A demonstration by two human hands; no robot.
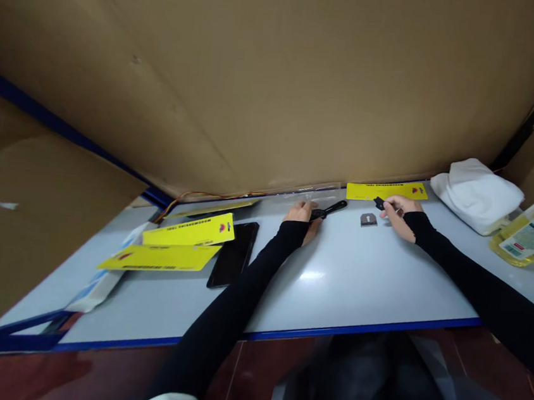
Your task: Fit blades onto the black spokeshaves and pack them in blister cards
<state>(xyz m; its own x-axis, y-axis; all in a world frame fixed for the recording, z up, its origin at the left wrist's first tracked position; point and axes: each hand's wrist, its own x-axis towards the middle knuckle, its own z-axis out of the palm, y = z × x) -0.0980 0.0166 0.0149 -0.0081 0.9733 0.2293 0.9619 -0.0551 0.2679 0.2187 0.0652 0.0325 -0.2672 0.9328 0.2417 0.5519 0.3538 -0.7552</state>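
My left hand [300, 213] is closed around the middle of a black spokeshave [335, 208], and one of its handles sticks out to the right. The fingers hide most of the tool's body. To the right, a small flat black piece [379, 203] is pinched in my right hand [399, 211], held just above the table. Between the hands lies a grey metal blade [368, 219] with a slot in it, flat on the surface. Behind my right hand is a yellow printed card [361, 191].
More yellow cards [187, 233] lie at the left beside a black phone [233, 257]. Clear plastic packaging [329, 194] rests by the cardboard wall [279, 87]. At the right are a white cloth bundle [478, 190] and a bottle of yellow liquid [530, 234].
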